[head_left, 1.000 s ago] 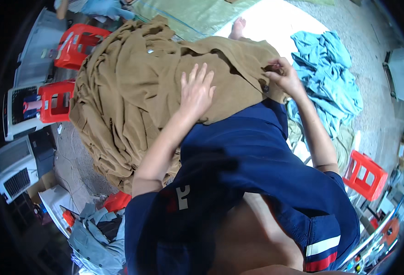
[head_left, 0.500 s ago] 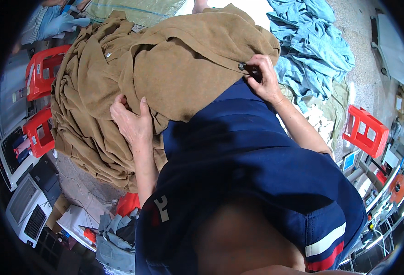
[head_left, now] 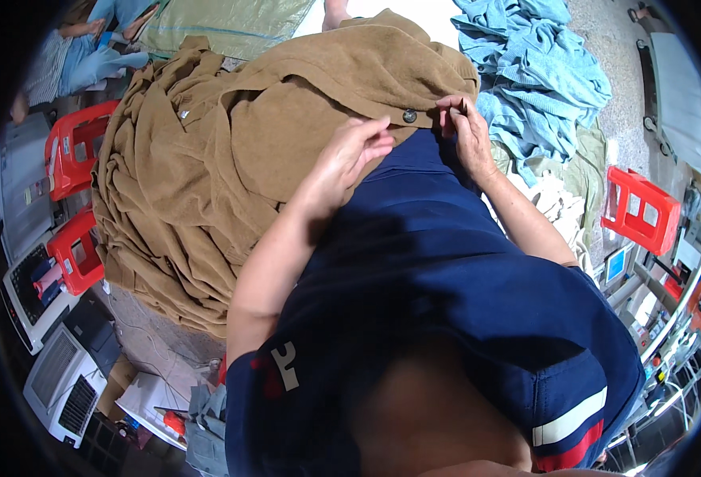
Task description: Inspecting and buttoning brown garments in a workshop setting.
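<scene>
A brown knit cardigan (head_left: 287, 151) lies draped over my lap, its edge crossing my navy clothing (head_left: 422, 199). One dark round button (head_left: 409, 117) shows on the cardigan's edge band. My left hand (head_left: 354, 151) hovers just left of the button, fingers extended and a little apart, nothing visible in them. At the right end of that band, my right hand (head_left: 470, 135) has its fingers curled in a pinch on the cardigan's edge; the fingertips partly hide what they grip.
Light-blue knit garments (head_left: 533, 87) are heaped at the far right. Red stools stand at left (head_left: 80, 147) and right (head_left: 644, 211). A green sheet (head_left: 223, 28) lies at the back. Another person's hands (head_left: 84, 29) show at far left. White electronic machines (head_left: 60, 381) sit at lower left.
My left hand has left the cardigan's left fold and moved right, toward the button. My right hand has shifted slightly right, off the button, which is now uncovered.
</scene>
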Tool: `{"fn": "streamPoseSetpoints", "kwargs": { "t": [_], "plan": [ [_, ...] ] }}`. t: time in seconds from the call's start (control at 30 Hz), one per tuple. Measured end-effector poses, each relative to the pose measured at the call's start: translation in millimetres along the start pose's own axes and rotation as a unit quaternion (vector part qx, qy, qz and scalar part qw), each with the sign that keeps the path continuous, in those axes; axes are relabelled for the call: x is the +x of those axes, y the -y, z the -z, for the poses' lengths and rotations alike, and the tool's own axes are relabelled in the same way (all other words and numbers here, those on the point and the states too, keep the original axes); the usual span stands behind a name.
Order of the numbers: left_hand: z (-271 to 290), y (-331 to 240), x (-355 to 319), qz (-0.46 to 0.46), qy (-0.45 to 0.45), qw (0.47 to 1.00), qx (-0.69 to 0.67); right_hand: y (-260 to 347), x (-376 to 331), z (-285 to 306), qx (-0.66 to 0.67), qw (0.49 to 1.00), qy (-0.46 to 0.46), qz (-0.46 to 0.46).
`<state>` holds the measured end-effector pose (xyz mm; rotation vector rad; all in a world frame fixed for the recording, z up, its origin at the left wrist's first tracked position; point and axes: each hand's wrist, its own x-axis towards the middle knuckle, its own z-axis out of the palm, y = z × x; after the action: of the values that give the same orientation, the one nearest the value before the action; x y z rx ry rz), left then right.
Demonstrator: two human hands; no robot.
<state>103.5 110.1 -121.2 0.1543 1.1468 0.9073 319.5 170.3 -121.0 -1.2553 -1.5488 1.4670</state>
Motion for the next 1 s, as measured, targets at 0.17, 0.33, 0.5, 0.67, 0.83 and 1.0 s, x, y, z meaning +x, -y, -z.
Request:
{"fn": "streamPoseSetpoints", "kwargs": {
  "t": [0.17, 0.33, 0.5, 0.67, 0.83, 1.0],
  "plan": [
    [-37, 8, 36, -0.017, -0.084, 0.991, 0.103, 6, -13, -8, -0.155, 0.987, 0.033, 0.031],
    [-36, 4, 21, -0.106, -0.001, 0.992, -0.066, 18, -18, -6, -0.232, 0.972, 0.021, 0.01],
    [-39, -2, 7, -0.157, 0.025, 0.984, -0.086, 31, -13, -8, -0.291, 0.945, -0.029, 0.148],
    [-48, -3, 1, -0.202, -0.004, 0.978, -0.059, 41, -10, -8, -0.375, 0.904, -0.054, 0.198],
    [-53, -5, -2, -0.21, -0.035, 0.976, -0.034, 42, -9, -6, -0.429, 0.867, -0.05, 0.246],
    [-55, -7, -2, -0.204, -0.062, 0.977, -0.014, 41, -8, -7, -0.425, 0.862, -0.056, 0.272]
  ]
}}
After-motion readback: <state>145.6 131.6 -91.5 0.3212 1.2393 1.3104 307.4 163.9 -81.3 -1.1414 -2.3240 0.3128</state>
